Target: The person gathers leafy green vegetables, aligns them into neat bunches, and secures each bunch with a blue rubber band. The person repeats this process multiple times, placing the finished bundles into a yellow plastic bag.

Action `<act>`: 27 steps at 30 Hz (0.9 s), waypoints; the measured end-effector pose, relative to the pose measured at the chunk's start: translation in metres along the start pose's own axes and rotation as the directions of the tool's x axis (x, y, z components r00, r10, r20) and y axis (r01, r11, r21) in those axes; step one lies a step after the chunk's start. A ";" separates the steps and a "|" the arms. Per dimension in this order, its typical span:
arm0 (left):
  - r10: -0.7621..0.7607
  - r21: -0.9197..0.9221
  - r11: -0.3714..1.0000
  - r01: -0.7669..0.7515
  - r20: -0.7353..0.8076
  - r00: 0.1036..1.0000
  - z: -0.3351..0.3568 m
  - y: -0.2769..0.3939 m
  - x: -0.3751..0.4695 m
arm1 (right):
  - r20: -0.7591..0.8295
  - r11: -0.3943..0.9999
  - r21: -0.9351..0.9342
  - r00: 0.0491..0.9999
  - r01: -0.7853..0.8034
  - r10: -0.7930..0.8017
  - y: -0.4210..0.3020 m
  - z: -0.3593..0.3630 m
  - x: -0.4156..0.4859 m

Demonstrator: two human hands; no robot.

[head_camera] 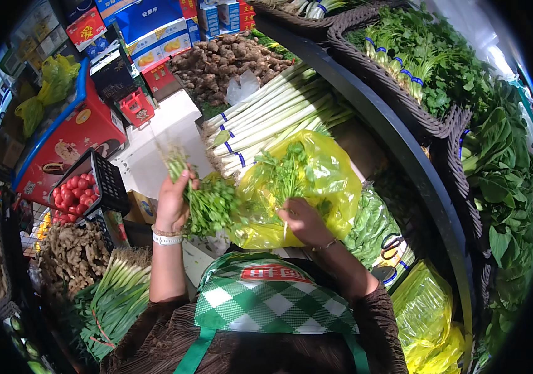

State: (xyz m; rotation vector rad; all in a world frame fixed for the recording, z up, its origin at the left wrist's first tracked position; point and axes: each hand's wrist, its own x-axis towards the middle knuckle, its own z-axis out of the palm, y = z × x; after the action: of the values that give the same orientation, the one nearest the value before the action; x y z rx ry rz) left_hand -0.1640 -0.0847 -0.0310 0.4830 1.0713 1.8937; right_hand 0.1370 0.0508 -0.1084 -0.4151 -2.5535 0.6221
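Observation:
Cilantro stems are gripped in my left hand, with the leafy part of the bunch hanging to the right. My right hand is closed around a few leafy cilantro sprigs above a yellow plastic bag, which lies in front of me with more greens in it. Just beyond the bag lie long leeks or large green onions tied with blue bands.
Brown taro-like roots are heaped at the back. A black crate of red tomatoes, ginger and green onions lie left. Scissors, yellow bags and a curved shelf edge are right.

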 end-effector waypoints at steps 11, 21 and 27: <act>-0.271 0.364 0.931 0.027 0.640 0.719 0.067 -0.041 -0.011 | -0.116 0.646 0.694 0.837 -0.317 0.534 -0.058 -0.019 0.019; -0.454 0.521 0.853 0.035 0.707 0.542 0.105 -0.064 -0.012 | -0.114 0.330 0.934 0.759 -0.139 0.641 -0.090 -0.051 0.032; -0.465 0.583 0.812 -0.020 0.667 0.582 0.113 -0.072 -0.018 | -0.311 0.493 0.860 0.628 -0.133 0.713 -0.091 -0.045 0.028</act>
State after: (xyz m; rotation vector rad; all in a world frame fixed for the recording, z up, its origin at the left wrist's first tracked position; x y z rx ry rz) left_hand -0.0416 -0.0277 -0.0274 1.3020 0.9433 0.8824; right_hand 0.1206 -0.0002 -0.0178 -0.8283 -1.2582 1.4229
